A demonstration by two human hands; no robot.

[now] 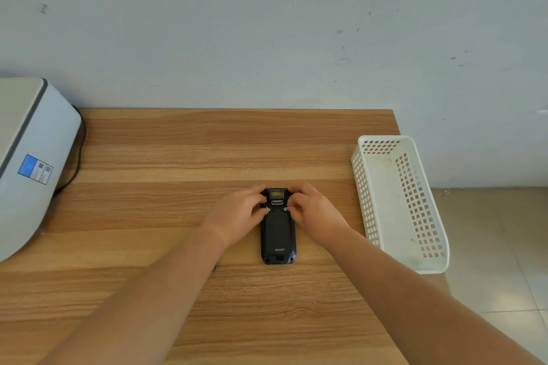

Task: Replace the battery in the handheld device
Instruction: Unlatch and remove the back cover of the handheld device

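Left hand (237, 213): I am working with it bare, its back facing the camera and the knuckles showing as a low rounded ridge
Right hand (314, 213): it is showing bare as well, about the same build as the other, broad across the back
Fingers (255, 191): they are looking short and rounded; the nails are coming out too small to judge
Left forearm (154, 290): I am showing it bare from the wrist down to the picture's lower edge, and it is widening towards the camera
Right forearm (415, 299): it is running bare to the lower right corner, smooth and widening likewise
Wrists: both are appearing bare
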